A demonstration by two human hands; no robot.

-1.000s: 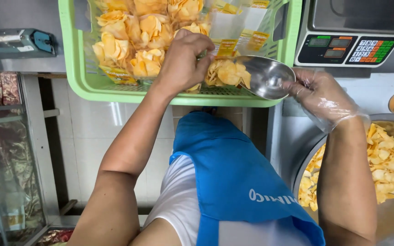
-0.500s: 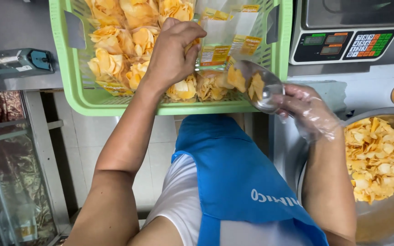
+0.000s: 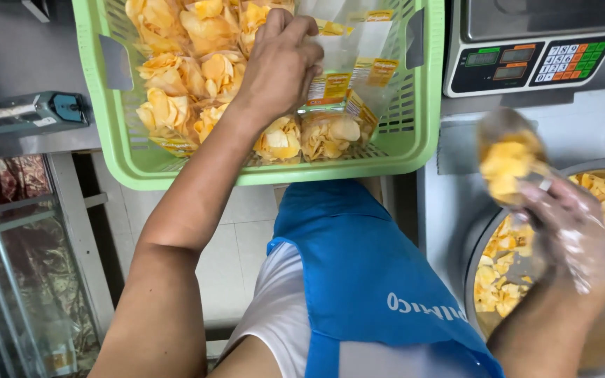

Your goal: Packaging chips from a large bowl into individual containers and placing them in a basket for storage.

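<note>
My left hand (image 3: 279,66) reaches into a green plastic basket (image 3: 414,133) and grips the top of a clear plastic bag (image 3: 330,105) partly filled with yellow chips. Several filled chip bags (image 3: 176,77) lie in the basket around it. My right hand (image 3: 568,231), in a thin clear glove, holds a metal scoop (image 3: 509,157) heaped with chips, blurred by motion. The scoop hangs above the rim of a large metal bowl (image 3: 474,259) full of chips, to the right of the basket.
A digital weighing scale (image 3: 533,59) with a keypad stands behind the bowl at the upper right. A bag sealer (image 3: 29,115) rests on the counter at the left. Below are a tiled floor (image 3: 239,238) and a metal rack (image 3: 15,231). I wear a blue apron (image 3: 365,280).
My right hand has drawn the scoop away from the basket, down and right to the bowl, and it now holds a fresh heap of chips. The left hand stays on the bag.
</note>
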